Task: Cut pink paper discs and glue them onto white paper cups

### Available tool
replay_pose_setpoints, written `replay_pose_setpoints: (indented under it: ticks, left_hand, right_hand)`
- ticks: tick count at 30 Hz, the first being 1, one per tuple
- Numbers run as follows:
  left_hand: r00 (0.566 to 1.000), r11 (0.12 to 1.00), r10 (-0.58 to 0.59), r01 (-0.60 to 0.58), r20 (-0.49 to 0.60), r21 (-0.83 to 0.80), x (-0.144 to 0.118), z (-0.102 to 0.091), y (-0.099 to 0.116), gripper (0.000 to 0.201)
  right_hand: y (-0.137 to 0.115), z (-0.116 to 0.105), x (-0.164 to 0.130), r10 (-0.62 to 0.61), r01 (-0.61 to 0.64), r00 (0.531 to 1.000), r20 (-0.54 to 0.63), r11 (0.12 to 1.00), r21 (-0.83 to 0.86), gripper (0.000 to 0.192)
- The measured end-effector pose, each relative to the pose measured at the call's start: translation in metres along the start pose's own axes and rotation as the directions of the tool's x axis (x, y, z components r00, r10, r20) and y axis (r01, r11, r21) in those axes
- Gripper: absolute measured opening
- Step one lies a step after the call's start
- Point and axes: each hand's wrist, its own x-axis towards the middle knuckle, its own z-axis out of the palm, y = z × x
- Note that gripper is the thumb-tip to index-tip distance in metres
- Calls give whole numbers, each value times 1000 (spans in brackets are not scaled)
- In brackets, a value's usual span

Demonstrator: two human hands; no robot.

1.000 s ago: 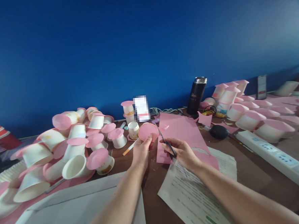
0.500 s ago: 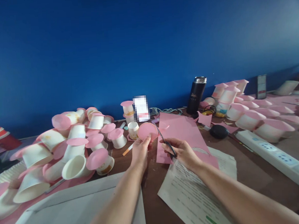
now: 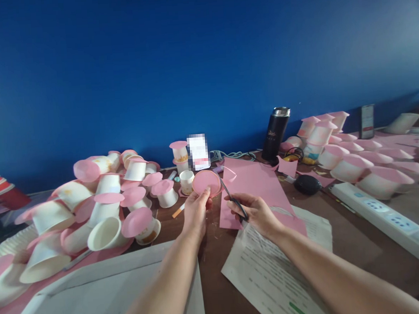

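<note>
My left hand point(image 3: 199, 209) pinches a round pink paper disc point(image 3: 204, 181), thumb on its face; whether a cup sits behind it is hidden. In my right hand point(image 3: 255, 213) is a pair of dark-handled scissors point(image 3: 238, 205), with the blades along the disc's right edge. A thin curled pink strip point(image 3: 232, 174) rises beside the blades. Just left of the disc stands a small white paper cup point(image 3: 187, 180). Under and behind the scissors lies a pink paper sheet point(image 3: 253, 180).
Many paper cups with pink paper on their ends crowd the left point(image 3: 108, 213) and the right point(image 3: 383, 182). A black flask point(image 3: 276, 134), a phone point(image 3: 198, 152), a black mouse point(image 3: 307, 184), a power strip point(image 3: 383, 217) and a printed sheet point(image 3: 273, 271) surround my arms.
The pink strip by the scissors has become longer and curls further round. My left hand and the disc have barely shifted.
</note>
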Motion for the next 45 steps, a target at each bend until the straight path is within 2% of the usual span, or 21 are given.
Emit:
replay_pose_setpoints:
  ticks: [20,33,41,45]
  left_hand:
    - [1000,1000,-11,11,-22,-30,-2,2,7,39]
    - [999,999,40,-39,31,-22,6,-3,1,40]
    - [998,996,-9,15,66,-89,6,-5,5,41]
    - [999,992,-30,34,33,-118,7,-4,5,44]
  right_hand:
    - [-6,4,-2,18,-19,999,-42,1000,-8,48]
    - [1,0,4,10,-2,993,-116,998,61,49]
    - [-3,0,4,31,-14,990,-136,993,120,47]
    - [-3,0,4,39,-31,993,-110,996,80,47]
